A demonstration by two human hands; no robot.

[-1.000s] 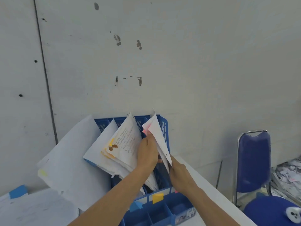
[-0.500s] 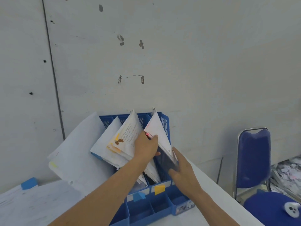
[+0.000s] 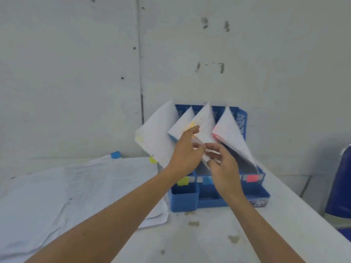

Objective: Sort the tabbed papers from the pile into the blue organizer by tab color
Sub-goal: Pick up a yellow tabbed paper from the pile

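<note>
The blue organizer (image 3: pixel 245 118) stands on the white table against the wall, its slots marked by yellow, blue and pink labels on the front. Tabbed papers lean left out of its slots: a yellow-tab stack (image 3: pixel 157 133), a blue-tab sheet (image 3: pixel 182 122), an orange-tab stack (image 3: pixel 204 122) and a pink-tab stack (image 3: pixel 231 131). My left hand (image 3: pixel 185 152) hovers in front of the orange-tab stack with fingers spread. My right hand (image 3: pixel 224 166) is just right of it, fingers apart, in front of the slots and holding nothing. The pile of papers (image 3: pixel 66 188) lies flat to the left.
A blue tab (image 3: pixel 115 154) pokes out at the pile's far edge. A blue chair (image 3: pixel 340 186) stands past the table's right edge. The concrete wall is directly behind the organizer. The table front (image 3: pixel 199 242) has a few stains.
Both hands have let go of the pink-tab papers, which now rest in the rightmost slot. The hands have drawn back and opened. The view has swung down and left, showing the pile.
</note>
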